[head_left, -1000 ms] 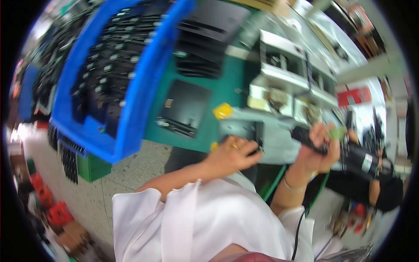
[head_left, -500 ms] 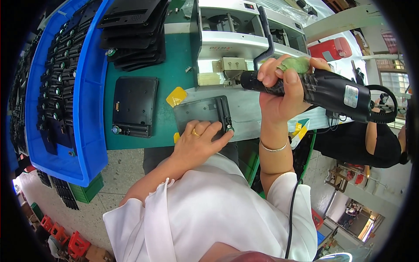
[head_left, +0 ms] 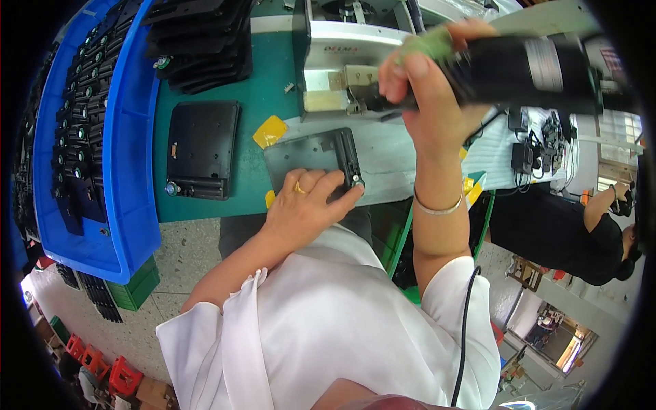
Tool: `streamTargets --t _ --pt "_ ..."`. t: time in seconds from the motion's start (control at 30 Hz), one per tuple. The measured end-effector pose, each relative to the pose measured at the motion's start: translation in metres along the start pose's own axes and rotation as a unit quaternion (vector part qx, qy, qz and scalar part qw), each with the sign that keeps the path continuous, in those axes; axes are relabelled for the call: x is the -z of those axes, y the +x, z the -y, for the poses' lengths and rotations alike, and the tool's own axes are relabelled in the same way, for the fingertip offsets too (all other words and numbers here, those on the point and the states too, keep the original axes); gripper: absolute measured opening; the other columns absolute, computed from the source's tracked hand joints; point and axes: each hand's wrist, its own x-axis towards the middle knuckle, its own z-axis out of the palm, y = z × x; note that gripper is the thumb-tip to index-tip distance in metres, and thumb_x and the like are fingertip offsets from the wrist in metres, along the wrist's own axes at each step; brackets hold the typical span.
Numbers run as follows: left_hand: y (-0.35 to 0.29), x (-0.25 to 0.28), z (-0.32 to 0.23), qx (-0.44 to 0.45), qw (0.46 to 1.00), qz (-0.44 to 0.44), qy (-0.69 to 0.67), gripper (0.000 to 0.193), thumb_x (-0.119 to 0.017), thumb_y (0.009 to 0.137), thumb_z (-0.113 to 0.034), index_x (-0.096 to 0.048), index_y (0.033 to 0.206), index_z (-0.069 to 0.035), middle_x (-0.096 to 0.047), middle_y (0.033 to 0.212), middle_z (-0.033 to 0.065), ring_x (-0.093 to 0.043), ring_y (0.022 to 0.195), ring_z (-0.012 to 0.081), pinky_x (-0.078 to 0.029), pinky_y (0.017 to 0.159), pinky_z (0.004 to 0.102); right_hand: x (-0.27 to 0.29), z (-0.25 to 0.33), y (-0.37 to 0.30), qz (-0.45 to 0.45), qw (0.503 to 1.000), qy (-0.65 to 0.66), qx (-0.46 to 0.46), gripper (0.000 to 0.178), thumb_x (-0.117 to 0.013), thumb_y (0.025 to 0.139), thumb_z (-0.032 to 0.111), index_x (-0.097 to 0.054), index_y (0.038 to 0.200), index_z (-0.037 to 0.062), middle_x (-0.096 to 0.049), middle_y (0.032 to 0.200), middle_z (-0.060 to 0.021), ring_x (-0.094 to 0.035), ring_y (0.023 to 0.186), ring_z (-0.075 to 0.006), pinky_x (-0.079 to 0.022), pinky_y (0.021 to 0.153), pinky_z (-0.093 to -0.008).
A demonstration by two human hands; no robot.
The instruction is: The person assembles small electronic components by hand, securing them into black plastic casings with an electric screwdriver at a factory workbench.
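My right hand [head_left: 434, 89] is wrapped round a black electric screwdriver [head_left: 506, 72], with green wrapping at the fingers. The screwdriver is blurred and lies nearly level, its front end close to the outlet of a white screw feeder [head_left: 331, 75]; whether they touch, I cannot tell. My left hand [head_left: 304, 205] rests on a black panel [head_left: 301, 157], fingers bent on its surface and thumb at the corner beside a small round part, holding it against the bench. A similar black panel [head_left: 201, 147] lies flat to the left.
A blue bin [head_left: 133, 171] at the left holds rows of black parts. Dark panels [head_left: 198, 41] are stacked at the back of the green bench [head_left: 270, 75]. Yellow tape [head_left: 270, 131] lies by the worked panel. Power adapters [head_left: 523, 157] and cables sit right; another person [head_left: 553, 229] is beyond.
My right hand and the screwdriver have swung up and away, the screwdriver's rear end rising. My left hand stays on the panel. The whole view has shifted slightly.
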Motion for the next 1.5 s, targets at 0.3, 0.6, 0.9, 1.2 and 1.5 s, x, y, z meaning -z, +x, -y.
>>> streamTargets --t 0.3,0.6,0.9,1.2,1.5 --pt "0.002 0.001 0.001 0.028 1.000 -0.006 -0.003 0.042 -0.080 0.068 -0.025 -0.066 0.107 -0.020 -0.053 0.109 0.0020 -0.050 0.095 0.0222 -0.039 0.080 0.0360 -0.003 0.025 -0.014 -0.059 0.993 0.073 -0.068 0.040 -0.060 0.083 -0.003 -0.041 0.118 0.0034 -0.054 0.066 -0.0083 -0.049 0.046 -0.0155 -0.045 0.046 -0.0300" --pt "0.001 -0.001 0.002 0.032 0.999 0.010 -0.009 0.043 -0.079 0.069 -0.025 -0.067 0.110 -0.024 -0.052 0.114 0.0013 -0.050 0.099 0.0228 -0.039 0.082 0.0363 0.017 0.049 -0.091 -0.064 0.991 0.081 -0.087 0.048 -0.068 0.082 0.003 -0.036 0.117 0.0068 -0.049 0.067 -0.0060 -0.049 0.045 -0.0146 -0.045 0.044 -0.0308" --pt "0.002 0.000 0.000 0.045 0.999 0.020 -0.019 0.041 -0.080 0.068 -0.024 -0.069 0.107 -0.024 -0.052 0.116 0.0008 -0.048 0.103 0.0229 -0.037 0.085 0.0367 0.014 0.043 -0.107 -0.082 0.990 0.082 -0.082 0.049 -0.068 0.084 0.005 -0.034 0.119 0.0086 -0.051 0.073 -0.0072 -0.050 0.048 -0.0141 -0.047 0.045 -0.0309" --pt "0.001 0.000 0.000 0.048 0.998 0.021 -0.022 0.040 -0.079 0.068 -0.025 -0.069 0.107 -0.024 -0.052 0.116 0.0007 -0.048 0.103 0.0233 -0.037 0.085 0.0370 0.010 0.040 -0.110 -0.066 0.995 -0.003 -0.078 0.043 -0.067 0.084 0.013 -0.039 0.116 0.0099 -0.048 0.070 -0.0074 -0.045 0.045 -0.0146 -0.043 0.041 -0.0324" --pt "0.002 -0.001 0.002 0.052 0.998 0.019 -0.029 0.040 -0.079 0.069 -0.026 -0.069 0.107 -0.024 -0.051 0.116 0.0002 -0.047 0.103 0.0241 -0.036 0.085 0.0382 0.001 0.033 -0.114 -0.066 0.995 -0.036 -0.061 0.041 -0.068 0.086 0.011 -0.036 0.110 0.0142 -0.047 0.068 -0.0064 -0.043 0.042 -0.0137 -0.044 0.042 -0.0312"
